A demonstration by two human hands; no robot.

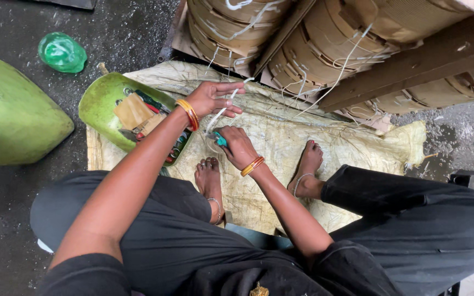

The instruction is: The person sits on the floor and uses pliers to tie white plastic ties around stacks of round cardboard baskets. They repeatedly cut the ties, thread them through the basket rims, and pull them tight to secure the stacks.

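Black-clothed legs (pixel 412 230) fill the bottom of the view, knees spread to four and eight o'clock, with bare feet resting on a yellowed sheet (pixel 303 137) spread over the dark floor. At twelve to two o'clock stand big paper-wrapped coils (pixel 325 38) on wooden framing, white tapes trailing off them. At nine o'clock lies a large green shell (pixel 6 115), and at ten o'clock, just beside the left forearm, a smaller green tray (pixel 97 101) holding tools and folded card. At the centre, the left hand (pixel 210 98) has its fingers stretched out, pinching a white tape (pixel 218 115) that runs down to the right hand. The right hand (pixel 237 145) is curled closed around a teal-handled tool (pixel 220 140), touching the tape.
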